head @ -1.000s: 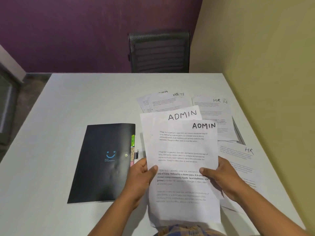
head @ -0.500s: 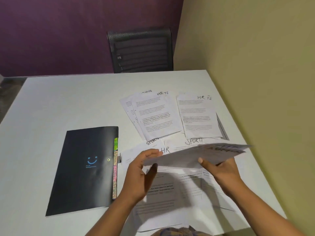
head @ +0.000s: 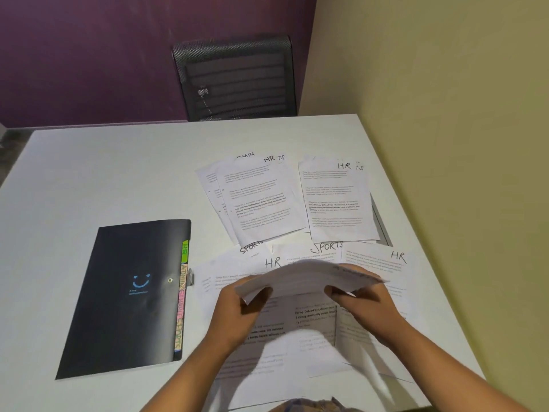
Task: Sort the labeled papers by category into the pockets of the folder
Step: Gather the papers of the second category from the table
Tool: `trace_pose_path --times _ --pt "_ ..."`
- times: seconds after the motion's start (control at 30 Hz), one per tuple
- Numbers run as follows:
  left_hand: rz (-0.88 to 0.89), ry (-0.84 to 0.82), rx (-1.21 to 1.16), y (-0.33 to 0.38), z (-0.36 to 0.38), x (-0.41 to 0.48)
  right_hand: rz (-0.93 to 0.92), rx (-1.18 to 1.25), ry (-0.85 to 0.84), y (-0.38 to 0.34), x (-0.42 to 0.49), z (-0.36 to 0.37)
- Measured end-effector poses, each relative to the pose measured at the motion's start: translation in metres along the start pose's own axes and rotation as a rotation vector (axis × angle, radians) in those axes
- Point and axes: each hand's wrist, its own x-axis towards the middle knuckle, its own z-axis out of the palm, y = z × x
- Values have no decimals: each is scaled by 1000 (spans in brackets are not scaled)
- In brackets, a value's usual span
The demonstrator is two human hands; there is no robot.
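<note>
Folder (head: 124, 295): I see it closed, left of the papers, tabs along its right edge.
Left hand (head: 237, 310): pinches the held sheets (head: 306, 278).
Right hand (head: 362, 304): grips their right side.
Change: I note the sheets, upright a second ago, now tipped flat; filing likely follows.

Two hands up close together

Left hand (head: 237, 316) and right hand (head: 364, 304) both pinch shut, bare arms reaching in from the near side.
</note>
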Motion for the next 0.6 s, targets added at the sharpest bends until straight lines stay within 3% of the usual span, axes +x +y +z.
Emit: trace_pose_path --times 0.23,0.47,0.6 --pt "-3 40 27 -10 15 12 40 -177 -8 10 11 -15" --pt "-204 44 88 -28 26 30 163 -296 -149 26 40 -23" --pt "-243 28 53 -26 25 46 158 -237 -73 33 63 -30"
